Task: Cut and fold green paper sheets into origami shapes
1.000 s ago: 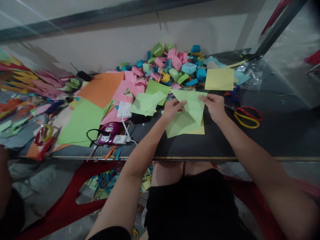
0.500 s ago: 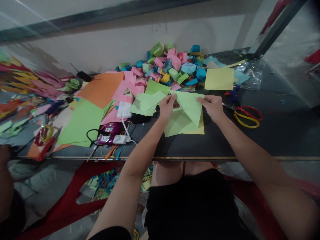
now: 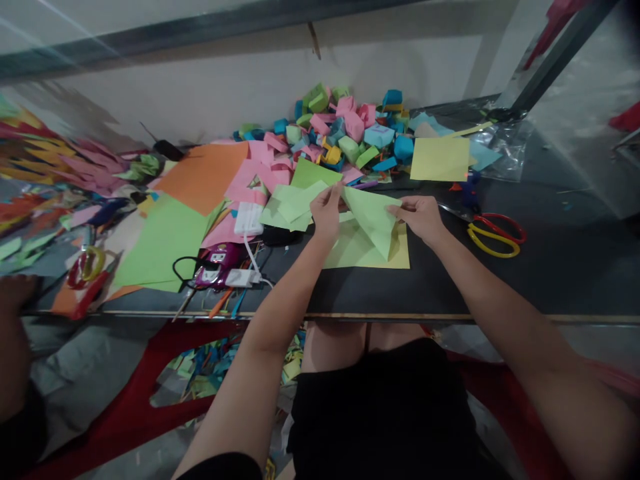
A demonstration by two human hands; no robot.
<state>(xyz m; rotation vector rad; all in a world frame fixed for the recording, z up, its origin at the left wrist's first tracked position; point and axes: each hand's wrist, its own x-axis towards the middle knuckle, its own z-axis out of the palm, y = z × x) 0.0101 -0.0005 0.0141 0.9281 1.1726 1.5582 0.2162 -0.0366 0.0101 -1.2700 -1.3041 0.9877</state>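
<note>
A light green sheet of paper (image 3: 374,220), folded into a triangle with its tip pointing down, is held up between my two hands. My left hand (image 3: 327,210) pinches its upper left corner. At the upper right corner, my right hand (image 3: 419,215) grips it between thumb and fingers. Beneath it, more light green paper (image 3: 345,250) and a yellow sheet (image 3: 401,250) lie on the dark table (image 3: 450,290). Scissors with red and yellow handles (image 3: 495,233) rest right of my right hand. Light green pieces (image 3: 287,207) lie left of my left hand.
Behind my hands is a heap of folded paper shapes (image 3: 350,130). A yellow sheet (image 3: 440,159) lies at the back right. To the left are green sheets (image 3: 160,243), an orange sheet (image 3: 207,173), a purple power strip (image 3: 219,263) and more scissors (image 3: 87,267). Another person's hand (image 3: 17,293) shows far left.
The held paper has shifted slightly left and its right corner is lower, with my right hand moved a little left and down. The other person's hand has moved up onto the table edge.
</note>
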